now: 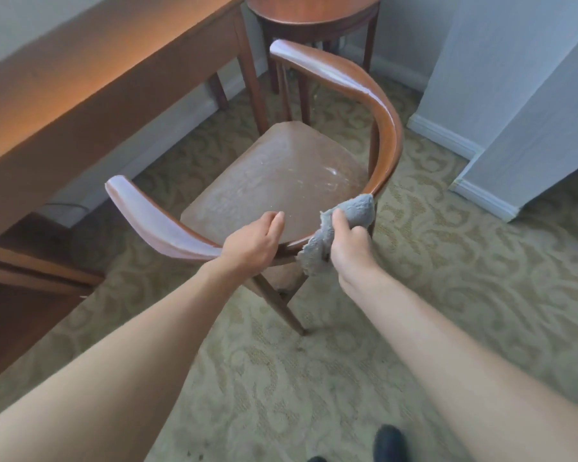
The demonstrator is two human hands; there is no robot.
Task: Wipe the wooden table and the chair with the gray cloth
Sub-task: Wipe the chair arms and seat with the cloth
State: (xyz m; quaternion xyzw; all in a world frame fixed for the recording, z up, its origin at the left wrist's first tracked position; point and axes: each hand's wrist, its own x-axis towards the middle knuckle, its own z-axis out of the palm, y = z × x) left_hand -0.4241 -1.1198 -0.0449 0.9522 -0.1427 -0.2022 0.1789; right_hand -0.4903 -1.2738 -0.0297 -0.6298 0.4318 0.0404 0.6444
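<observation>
A wooden chair with a curved armrest rail stands in the middle of the head view, its brown seat dusty and streaked. My left hand grips the near part of the curved back rail. My right hand holds the gray cloth bunched against the rail just right of the left hand. The cloth's top end touches the rail's inner side near the seat's back right corner. The long wooden table runs along the left, beside the chair.
A small round wooden side table stands behind the chair at the top. White wall corners with baseboards are at the right. Patterned beige carpet covers the floor. A dark shoe tip shows at the bottom.
</observation>
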